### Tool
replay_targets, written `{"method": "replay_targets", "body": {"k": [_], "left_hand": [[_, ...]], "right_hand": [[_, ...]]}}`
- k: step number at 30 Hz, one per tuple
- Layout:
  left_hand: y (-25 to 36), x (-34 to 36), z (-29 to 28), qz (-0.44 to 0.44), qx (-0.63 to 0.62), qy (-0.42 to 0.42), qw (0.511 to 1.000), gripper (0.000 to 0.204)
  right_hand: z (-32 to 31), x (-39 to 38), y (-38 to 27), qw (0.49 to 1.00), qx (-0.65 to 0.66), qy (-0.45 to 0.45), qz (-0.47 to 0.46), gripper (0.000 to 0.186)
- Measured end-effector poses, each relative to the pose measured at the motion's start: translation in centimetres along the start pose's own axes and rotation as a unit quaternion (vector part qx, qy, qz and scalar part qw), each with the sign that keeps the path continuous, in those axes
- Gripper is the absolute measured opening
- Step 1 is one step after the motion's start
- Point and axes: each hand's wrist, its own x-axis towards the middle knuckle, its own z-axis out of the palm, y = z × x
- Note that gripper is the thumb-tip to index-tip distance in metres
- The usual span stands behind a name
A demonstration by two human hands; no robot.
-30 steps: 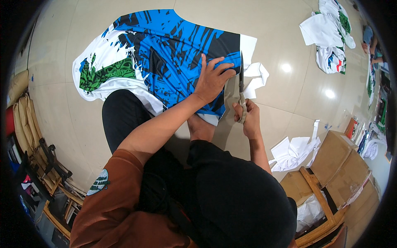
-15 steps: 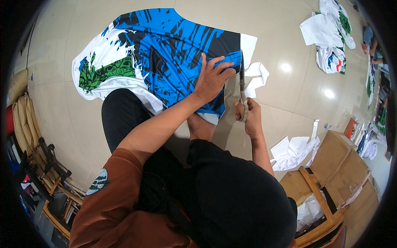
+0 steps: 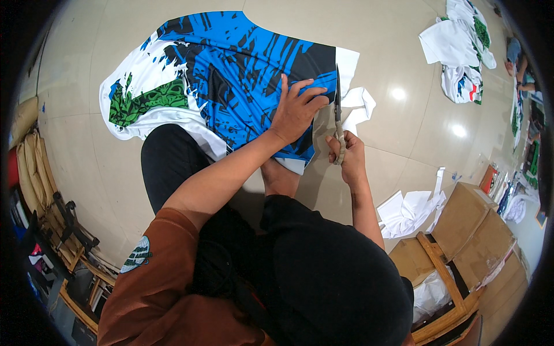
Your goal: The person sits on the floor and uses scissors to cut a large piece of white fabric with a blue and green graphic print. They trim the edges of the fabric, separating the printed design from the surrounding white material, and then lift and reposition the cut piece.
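A printed fabric piece in blue, black, white and green lies spread on the tiled floor, wrinkled towards its middle. My left hand rests on it with fingers spread, close to its right edge. Around the taped-looking handles of a pair of scissors, my right hand is closed. The blades point away from me along the line where the dark print meets a white margin. A cut white strip hangs off that margin and curls on the floor just right of the blades.
White scraps lie to the right, beside cardboard boxes and a wooden frame. More printed fabric pieces are at the far right. Rolled tan material and a chair-like wooden frame stand on the left.
The scissors and my right hand have shifted slightly away from me along the fabric's edge. My left hand stays in the same place on the cloth.
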Motion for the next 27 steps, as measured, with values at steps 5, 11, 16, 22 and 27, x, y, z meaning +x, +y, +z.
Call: {"method": "replay_targets", "body": {"k": [5, 11, 16, 22, 27], "left_hand": [[0.0, 0.1, -0.1, 0.002, 0.003, -0.002, 1.000, 0.023], [0.0, 0.1, -0.2, 0.000, 0.002, -0.005, 1.000, 0.024], [0.0, 0.1, -0.1, 0.003, 0.001, -0.003, 1.000, 0.023], [0.0, 0.1, -0.2, 0.003, -0.004, -0.007, 1.000, 0.023], [-0.1, 0.0, -0.2, 0.004, 0.000, -0.007, 1.000, 0.022]], "right_hand": [[-0.2, 0.1, 0.2, 1.000, -0.001, 0.003, 0.007, 0.026], [-0.2, 0.0, 0.1, 1.000, -0.016, 0.009, 0.002, 0.027], [-0.1, 0.0, -0.3, 1.000, -0.021, 0.010, -0.002, 0.028], [-0.1, 1.5, -0.9, 1.000, -0.022, 0.010, -0.011, 0.028], [0.2, 1.8, -1.8, 1.000, -0.023, 0.007, -0.012, 0.027]]}}
